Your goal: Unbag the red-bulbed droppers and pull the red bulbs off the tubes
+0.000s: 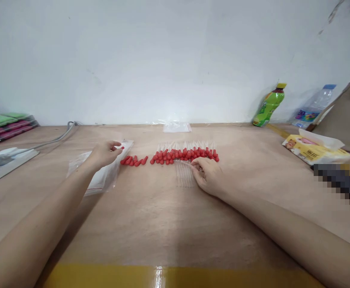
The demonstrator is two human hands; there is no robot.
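My left hand (107, 153) is closed in a pinch on a small red rubber bulb (122, 148), above a clear plastic bag (104, 176). Just right of it lie several loose red bulbs (136, 161). In the middle, a long row of thin clear tubes topped with red bulbs (185, 153) lies on the table, bulbs toward me. In front of that row are several bare clear tubes (183, 176), side by side. My right hand (204, 174) is beside them, its fingers pinching one thin clear tube (187, 163) near the row.
A wooden table (151, 224) meets a white wall. Green bottle (269, 105), clear bottle (314, 107) and yellow tissue box (314, 150) stand right. Packaged items (8, 127) and a grey cable (53, 140) lie left. A small plastic bag (177, 127) is by the wall.
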